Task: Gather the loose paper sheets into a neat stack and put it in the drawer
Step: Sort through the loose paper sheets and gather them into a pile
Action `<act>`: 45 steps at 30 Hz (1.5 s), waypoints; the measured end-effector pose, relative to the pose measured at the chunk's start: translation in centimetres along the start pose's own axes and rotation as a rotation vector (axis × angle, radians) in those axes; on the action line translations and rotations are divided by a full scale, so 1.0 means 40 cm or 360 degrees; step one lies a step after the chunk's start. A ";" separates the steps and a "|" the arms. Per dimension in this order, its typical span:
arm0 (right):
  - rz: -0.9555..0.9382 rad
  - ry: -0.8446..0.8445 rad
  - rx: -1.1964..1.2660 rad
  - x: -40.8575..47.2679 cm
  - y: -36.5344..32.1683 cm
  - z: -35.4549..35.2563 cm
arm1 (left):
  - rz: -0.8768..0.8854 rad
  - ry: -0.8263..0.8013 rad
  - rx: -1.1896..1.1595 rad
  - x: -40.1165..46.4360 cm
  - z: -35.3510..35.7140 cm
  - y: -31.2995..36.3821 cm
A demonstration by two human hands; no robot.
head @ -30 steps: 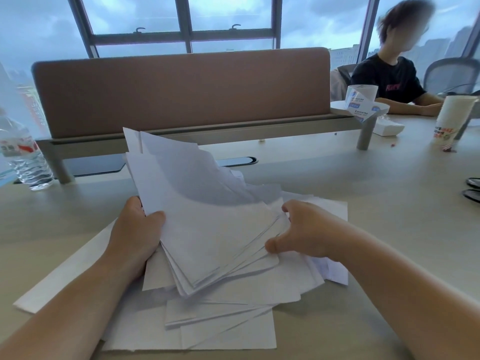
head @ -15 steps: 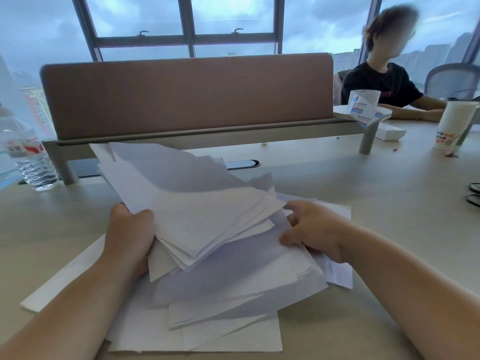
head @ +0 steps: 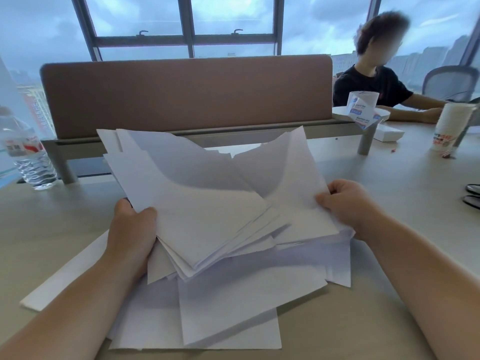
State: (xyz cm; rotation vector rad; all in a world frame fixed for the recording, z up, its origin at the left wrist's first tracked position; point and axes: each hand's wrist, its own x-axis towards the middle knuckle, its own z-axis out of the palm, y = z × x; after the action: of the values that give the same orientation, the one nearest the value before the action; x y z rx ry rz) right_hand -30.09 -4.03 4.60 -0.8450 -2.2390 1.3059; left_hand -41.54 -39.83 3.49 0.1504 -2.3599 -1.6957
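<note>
Paper sheets [head: 207, 216] are held raised and fanned at the centre of the frame, gripped along their left edge by the left hand [head: 132, 227], whose thumb is pressed on top, and pinched at their right edge by the right hand [head: 345, 206], fingers curled round the upper sheet. More loose sheets [head: 233, 307] are left spread on the desk [head: 389, 178] at lower centre, beneath the lifted bundle. A brown divider panel [head: 187, 94] is seen behind. A water bottle [head: 28, 157] is stood at the left edge, a paper cup [head: 449, 128] at the right. A seated person [head: 374, 84] is pictured at upper right, before large windows.
</note>
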 end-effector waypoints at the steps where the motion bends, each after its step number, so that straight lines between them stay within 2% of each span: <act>1: 0.0004 0.0006 -0.0010 0.002 0.002 -0.001 | 0.0001 -0.0010 0.0019 0.000 0.001 0.000; 5: 0.0018 0.0117 0.0026 0.005 0.001 -0.009 | 0.0005 -0.0051 0.0027 -0.005 0.000 0.001; 9: 0.0011 0.0421 0.0086 0.009 -0.007 -0.045 | -0.0005 -0.0061 0.0004 -0.006 0.001 0.002; 12: -0.0009 0.0668 0.0359 0.014 -0.016 -0.074 | 0.0010 -0.0077 0.0008 -0.007 0.003 0.004; 14: 0.0008 0.0738 0.0585 0.020 -0.021 -0.086 | 0.0024 -0.0116 0.0025 -0.010 0.004 0.008; 17: 0.0087 0.0521 0.0922 0.021 -0.023 -0.080 | 0.0038 -0.0187 0.0068 -0.016 0.005 0.011; 19: 0.0053 0.0322 0.0893 0.016 -0.020 -0.061 | 0.0062 -0.0229 0.0092 -0.019 0.008 0.012; 27: -0.0186 -0.0141 0.0441 -0.070 -0.043 0.049 | 0.0197 -0.0370 0.0248 -0.037 0.011 0.016; 34: -0.0543 -0.0415 -0.0491 -0.125 -0.049 0.097 | 0.0223 -0.0475 0.0198 -0.052 0.009 0.015; 38: -0.0596 -0.0549 -0.0568 -0.126 -0.049 0.098 | 0.0228 -0.0544 0.0232 -0.049 0.008 0.014; 45: -0.0622 -0.0616 -0.0758 -0.126 -0.043 0.103 | 0.0118 -0.0770 0.0290 -0.029 0.001 0.002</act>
State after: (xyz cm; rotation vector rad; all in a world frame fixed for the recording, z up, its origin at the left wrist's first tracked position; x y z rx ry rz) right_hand -29.44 -10.69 3.94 -0.2701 -2.8982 0.8137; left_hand -40.40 -39.53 3.39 -0.3535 -2.8179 -1.6216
